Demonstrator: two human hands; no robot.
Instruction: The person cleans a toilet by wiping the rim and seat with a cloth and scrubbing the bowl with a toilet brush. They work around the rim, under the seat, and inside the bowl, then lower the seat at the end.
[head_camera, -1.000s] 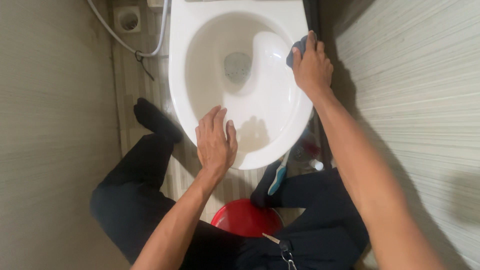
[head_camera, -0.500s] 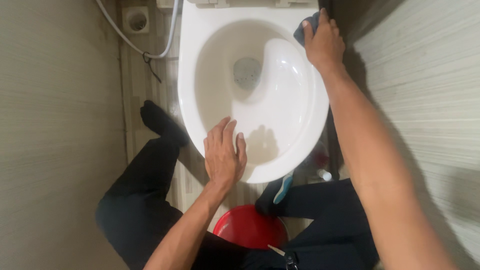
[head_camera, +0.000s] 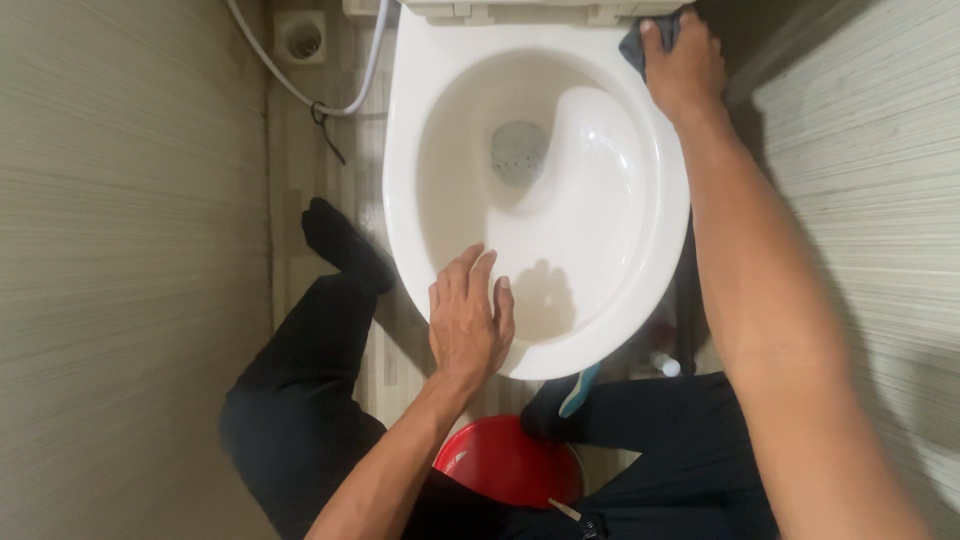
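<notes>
The left hand (head_camera: 470, 325) lay flat, fingers together, on the toilet (head_camera: 420, 120) rim, seemingly as a brace, while the right hand (head_camera: 685, 65) pressed a cloth (head_camera: 632, 44) against the back rim, fingers closed over it.

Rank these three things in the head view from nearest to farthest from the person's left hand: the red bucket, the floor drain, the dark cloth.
Measured from the left hand, which rests on the toilet's near rim:
1. Red bucket, just below the hand, between the legs.
2. Dark cloth, under the right hand at the far right of the rim.
3. Floor drain, top left corner of the floor.
</notes>
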